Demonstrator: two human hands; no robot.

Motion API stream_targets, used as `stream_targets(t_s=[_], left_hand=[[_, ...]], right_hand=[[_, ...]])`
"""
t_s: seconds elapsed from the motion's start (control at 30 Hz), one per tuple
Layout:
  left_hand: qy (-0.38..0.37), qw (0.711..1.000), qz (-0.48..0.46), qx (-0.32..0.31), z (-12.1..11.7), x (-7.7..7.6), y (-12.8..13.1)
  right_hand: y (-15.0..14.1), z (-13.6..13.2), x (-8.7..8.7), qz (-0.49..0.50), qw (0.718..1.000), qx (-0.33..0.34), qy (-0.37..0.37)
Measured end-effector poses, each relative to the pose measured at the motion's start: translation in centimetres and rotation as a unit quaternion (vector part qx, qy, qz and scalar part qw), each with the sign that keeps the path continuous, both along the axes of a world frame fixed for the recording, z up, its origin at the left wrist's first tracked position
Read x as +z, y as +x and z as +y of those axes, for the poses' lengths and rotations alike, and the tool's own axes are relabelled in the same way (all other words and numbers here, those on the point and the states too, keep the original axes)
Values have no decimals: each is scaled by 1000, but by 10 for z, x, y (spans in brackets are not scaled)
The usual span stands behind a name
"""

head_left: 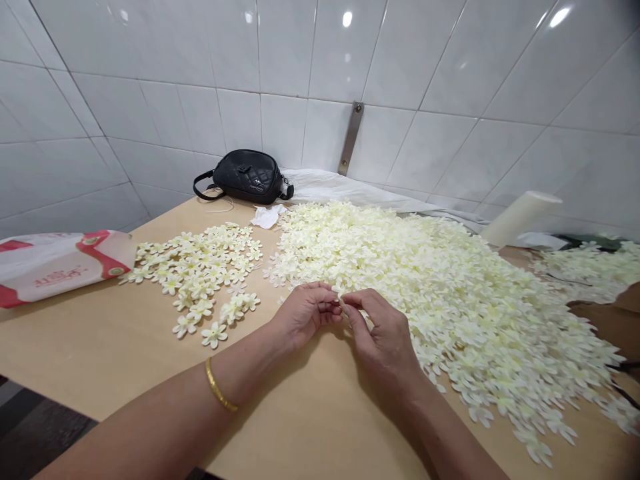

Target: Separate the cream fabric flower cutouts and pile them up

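Observation:
My left hand [306, 312] and my right hand [381, 332] meet at the near edge of a big heap of cream-white fabric flowers [425, 280]. Both hands have their fingertips pinched together on a small white flower piece [341, 303] held between them. A gold bangle [219, 387] sits on my left wrist. To the left lies a smaller, thinner spread of separate flowers [200, 270] on the wooden table [100, 347].
A black quilted bag [247, 175] stands at the back by the tiled wall. A red-and-white plastic bag [55, 263] lies at the far left. A white roll [520, 217] and white cloth [340, 187] sit behind the heap. More flowers [590, 270] lie at the right.

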State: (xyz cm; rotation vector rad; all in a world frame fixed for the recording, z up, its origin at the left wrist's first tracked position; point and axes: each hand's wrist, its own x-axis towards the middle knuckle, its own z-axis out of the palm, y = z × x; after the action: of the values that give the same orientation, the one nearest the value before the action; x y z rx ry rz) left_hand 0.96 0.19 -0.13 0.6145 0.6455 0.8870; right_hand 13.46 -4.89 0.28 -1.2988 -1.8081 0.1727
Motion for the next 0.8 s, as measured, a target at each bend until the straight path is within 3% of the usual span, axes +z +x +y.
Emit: stream_targets(t_s=[0.8], left_hand=[[8,1000,8,-6,1,-1,-1]], right_hand=[[1,1,0,21,1000,10,-18]])
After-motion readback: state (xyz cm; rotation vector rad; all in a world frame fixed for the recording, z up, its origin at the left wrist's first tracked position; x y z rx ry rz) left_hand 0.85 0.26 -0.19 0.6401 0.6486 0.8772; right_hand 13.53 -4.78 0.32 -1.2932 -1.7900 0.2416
